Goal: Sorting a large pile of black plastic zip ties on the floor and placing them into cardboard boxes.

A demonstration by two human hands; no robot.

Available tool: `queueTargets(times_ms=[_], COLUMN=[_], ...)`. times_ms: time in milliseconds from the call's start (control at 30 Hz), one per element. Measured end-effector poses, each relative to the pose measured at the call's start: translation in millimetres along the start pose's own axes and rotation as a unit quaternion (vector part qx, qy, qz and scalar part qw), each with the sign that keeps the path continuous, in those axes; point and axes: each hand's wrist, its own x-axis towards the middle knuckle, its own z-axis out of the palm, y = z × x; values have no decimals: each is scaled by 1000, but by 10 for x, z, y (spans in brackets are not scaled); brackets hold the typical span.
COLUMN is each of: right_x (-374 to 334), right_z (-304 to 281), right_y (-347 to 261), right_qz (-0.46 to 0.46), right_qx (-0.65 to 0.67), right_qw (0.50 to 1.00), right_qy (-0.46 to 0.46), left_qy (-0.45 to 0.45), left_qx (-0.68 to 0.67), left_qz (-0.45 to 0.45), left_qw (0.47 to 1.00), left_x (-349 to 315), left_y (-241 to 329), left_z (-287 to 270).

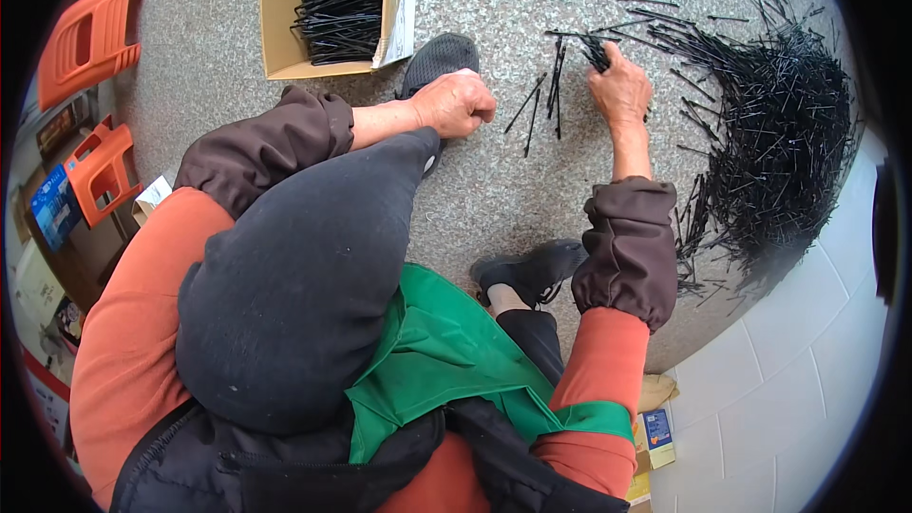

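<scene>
My right hand is closed around a small bunch of thin black sticks, low over the speckled floor. Beside it, to the left, a few loose black sticks lie apart from the rest. To the right spreads a big tangled heap of the same sticks, with strays along its edge. My left hand is curled shut in front of my raised knee, near my shoe; nothing sticks out of it, though its fingertips are hidden. Beyond it stands an open cardboard box holding many black sticks in a layer.
Orange plastic stools stand along the left side, near a blue package. A white tiled wall closes off the lower right, with small cartons by it. My bent knee and shoes take up the near floor.
</scene>
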Motion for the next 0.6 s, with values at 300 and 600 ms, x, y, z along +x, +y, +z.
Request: queueTargets(times_ms=[300,600], right_x=[22,-555], right_z=[43,378], right_y=[79,-210], right_qz=[75,156], right_qx=[49,143], right_qw=[996,977], right_qy=[-14,32], left_qy=[-6,0], left_qx=[0,-7], left_qz=[-10,-10], left_qw=[1000,1000], left_x=[2,-1], left_y=[-1,-39], left_z=[-1,38])
